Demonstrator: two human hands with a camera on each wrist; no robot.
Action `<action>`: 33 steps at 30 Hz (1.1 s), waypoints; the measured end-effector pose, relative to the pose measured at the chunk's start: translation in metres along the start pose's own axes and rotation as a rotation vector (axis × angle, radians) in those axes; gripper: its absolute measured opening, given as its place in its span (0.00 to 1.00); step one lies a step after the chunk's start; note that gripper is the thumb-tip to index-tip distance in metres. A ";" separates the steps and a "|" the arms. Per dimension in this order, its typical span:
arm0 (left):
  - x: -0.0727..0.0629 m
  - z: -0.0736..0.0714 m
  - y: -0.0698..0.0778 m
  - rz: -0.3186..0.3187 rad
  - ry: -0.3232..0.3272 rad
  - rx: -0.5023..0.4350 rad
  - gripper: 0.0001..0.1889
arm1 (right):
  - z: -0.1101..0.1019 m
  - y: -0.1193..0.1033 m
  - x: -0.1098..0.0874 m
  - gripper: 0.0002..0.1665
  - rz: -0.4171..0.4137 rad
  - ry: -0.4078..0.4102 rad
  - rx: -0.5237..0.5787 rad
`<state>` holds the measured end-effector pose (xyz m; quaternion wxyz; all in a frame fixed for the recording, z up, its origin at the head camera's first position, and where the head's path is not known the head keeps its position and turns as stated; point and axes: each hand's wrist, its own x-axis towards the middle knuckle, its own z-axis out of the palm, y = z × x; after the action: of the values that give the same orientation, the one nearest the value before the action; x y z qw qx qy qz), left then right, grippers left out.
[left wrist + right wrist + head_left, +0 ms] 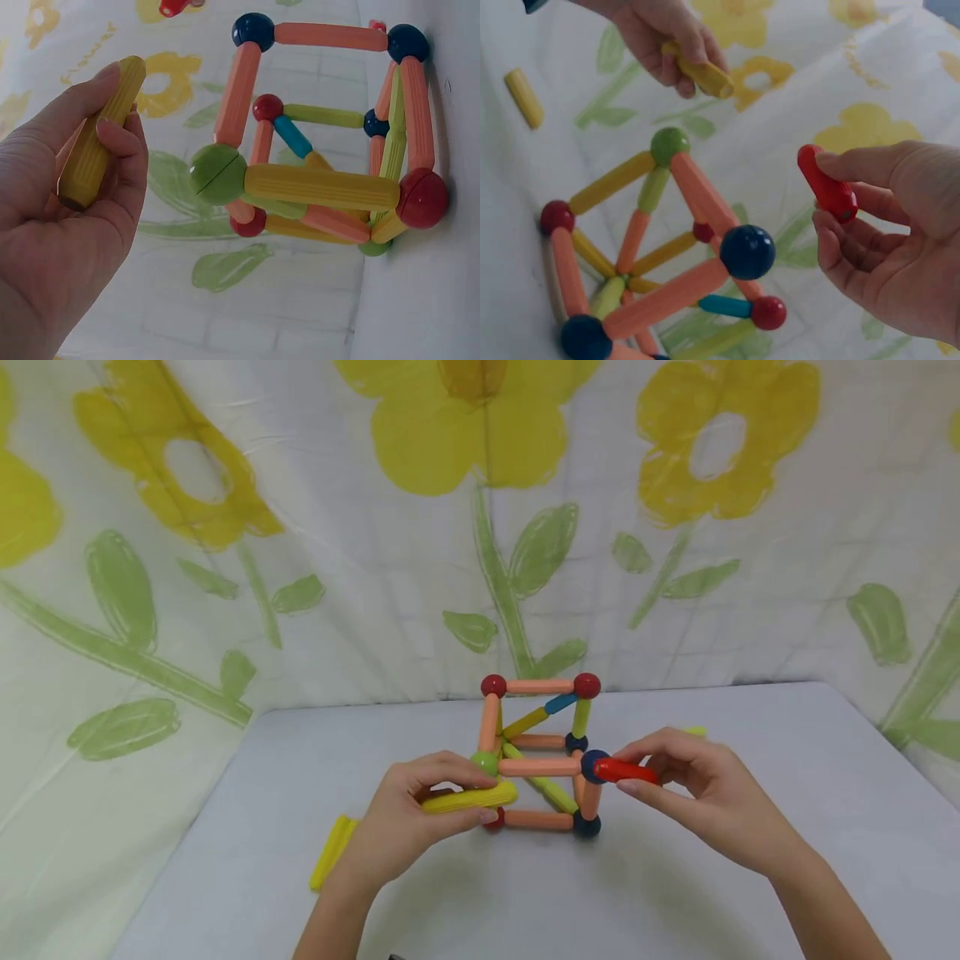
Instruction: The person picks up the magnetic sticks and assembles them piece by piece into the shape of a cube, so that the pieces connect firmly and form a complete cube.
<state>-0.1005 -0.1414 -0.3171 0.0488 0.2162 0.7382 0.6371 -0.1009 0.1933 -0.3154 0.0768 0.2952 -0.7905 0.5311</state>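
Note:
My left hand pinches a yellow ribbed rod between thumb and fingers. In the right wrist view, my right hand pinches a short red rod at its fingertips. Between the hands stands a cube-like frame of rods joined by balls. A green ball marks its near upper left corner, a dark blue ball its near upper right. Both held rods overlap the frame in the head view, but the wrist views show them apart from it. Blue and yellow rods slant across inside.
Yellow rods lie on the white table left of my left forearm. A yellow-green piece shows partly behind my right hand. A flower-printed cloth hangs behind the table.

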 end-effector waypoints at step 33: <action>0.005 0.034 -0.004 -0.027 0.002 -0.135 0.21 | 0.035 -0.008 -0.002 0.16 -0.029 -0.123 0.076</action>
<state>-0.0941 -0.1086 -0.3265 0.0711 0.2016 0.6963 0.6851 -0.0888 0.1610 -0.3248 0.0244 0.3415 -0.7685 0.5405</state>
